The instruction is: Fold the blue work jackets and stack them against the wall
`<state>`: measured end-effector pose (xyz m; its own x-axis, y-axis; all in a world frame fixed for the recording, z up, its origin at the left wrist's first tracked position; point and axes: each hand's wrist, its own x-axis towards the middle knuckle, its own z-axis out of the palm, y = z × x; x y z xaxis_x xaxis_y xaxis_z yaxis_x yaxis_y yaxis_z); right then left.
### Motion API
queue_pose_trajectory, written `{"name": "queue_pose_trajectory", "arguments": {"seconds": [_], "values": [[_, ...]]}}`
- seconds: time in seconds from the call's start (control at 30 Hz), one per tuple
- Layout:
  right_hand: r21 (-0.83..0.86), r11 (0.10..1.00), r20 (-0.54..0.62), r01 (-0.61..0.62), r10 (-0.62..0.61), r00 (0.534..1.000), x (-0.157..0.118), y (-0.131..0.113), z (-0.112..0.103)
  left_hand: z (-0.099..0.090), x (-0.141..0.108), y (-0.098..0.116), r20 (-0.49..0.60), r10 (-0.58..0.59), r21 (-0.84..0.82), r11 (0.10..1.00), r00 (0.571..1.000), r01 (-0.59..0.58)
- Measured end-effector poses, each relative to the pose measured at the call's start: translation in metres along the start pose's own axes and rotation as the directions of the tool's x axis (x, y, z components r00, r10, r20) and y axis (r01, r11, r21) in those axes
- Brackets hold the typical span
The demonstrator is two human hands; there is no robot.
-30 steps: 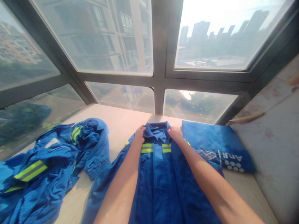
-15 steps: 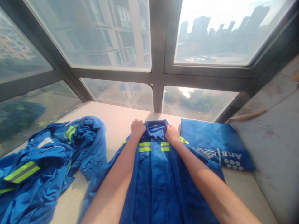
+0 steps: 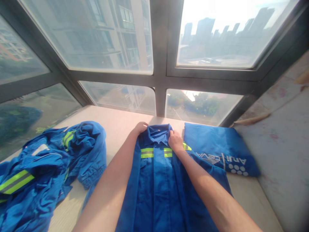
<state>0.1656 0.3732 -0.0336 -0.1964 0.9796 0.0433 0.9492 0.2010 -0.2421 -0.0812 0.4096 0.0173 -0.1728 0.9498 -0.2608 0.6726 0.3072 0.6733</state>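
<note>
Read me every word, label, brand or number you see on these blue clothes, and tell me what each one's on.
"Anji": white print on the folded blue cloth, at the right.
"CEVA": on the same cloth, beside it.
Collar tag inside the jacket: too small to read.
White patch on the crumpled garment: nothing legible.

1. Your bare forearms [image 3: 205, 187] stretch forward, converging.
2. Your left hand [image 3: 140, 128] angles inward at the wrist (its fingertips are hard to make out).
3. Your right hand [image 3: 175, 140] sits slightly nearer you, fingers curled.
</note>
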Motion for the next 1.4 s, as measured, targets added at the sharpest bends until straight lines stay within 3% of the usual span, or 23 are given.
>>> {"name": "queue_pose_trajectory", "arguments": {"seconds": [0.13, 0.23, 0.43, 0.6, 0.73, 0.9, 1.07, 1.17, 1.23, 1.33, 1.4], "values": [[0.000, 1.000, -0.005, 0.003, -0.003, 1.000, 0.000, 0.000, 0.003, -0.010, -0.012, 0.003, 0.068, 0.045, -0.077, 0.996, 0.997, -0.040], [0.003, 1.000, -0.018, 0.008, -0.008, 1.000, 0.001, 0.001, 0.005, -0.013, -0.014, 0.003, 0.054, 0.088, -0.063, 0.994, 0.995, -0.085], [0.008, 1.000, -0.050, 0.016, -0.016, 0.999, 0.001, 0.001, 0.005, -0.010, -0.003, 0.003, -0.060, 0.109, 0.174, 0.980, 0.992, -0.098], [0.013, 1.000, -0.055, 0.017, -0.017, 0.998, 0.001, 0.000, 0.002, -0.010, -0.006, 0.003, -0.080, 0.112, 0.347, 0.935, 0.991, -0.078], [0.017, 0.999, -0.046, 0.030, -0.029, 0.999, 0.000, 0.002, 0.002, 0.005, -0.007, 0.006, -0.180, 0.064, 0.416, 0.909, 0.982, 0.017], [0.028, 0.993, -0.063, 0.118, -0.116, 0.991, -0.004, 0.004, 0.001, 0.033, -0.022, 0.020, -0.352, 0.080, 0.389, 0.919, 0.933, 0.068], [0.040, 0.993, -0.029, 0.111, -0.110, 0.994, -0.002, 0.004, 0.001, 0.058, -0.086, 0.026, -0.424, 0.268, 0.428, 0.901, 0.865, -0.069], [0.045, 0.992, -0.030, 0.118, -0.117, 0.993, -0.003, 0.003, 0.000, 0.077, -0.141, 0.020, -0.330, 0.432, 0.533, 0.819, 0.840, -0.211], [0.047, 0.992, -0.019, 0.121, -0.120, 0.993, -0.005, 0.002, -0.001, 0.088, -0.177, 0.014, -0.252, 0.413, 0.584, 0.786, 0.875, -0.203], [0.082, 0.992, 0.049, 0.098, -0.103, 0.994, -0.005, -0.003, -0.005, 0.101, -0.230, 0.010, -0.172, 0.238, 0.588, 0.804, 0.956, -0.094], [0.117, 0.991, 0.091, 0.071, -0.082, 0.992, -0.001, -0.007, -0.011, 0.113, -0.268, 0.008, -0.152, 0.223, 0.573, 0.814, 0.963, -0.098]]}}
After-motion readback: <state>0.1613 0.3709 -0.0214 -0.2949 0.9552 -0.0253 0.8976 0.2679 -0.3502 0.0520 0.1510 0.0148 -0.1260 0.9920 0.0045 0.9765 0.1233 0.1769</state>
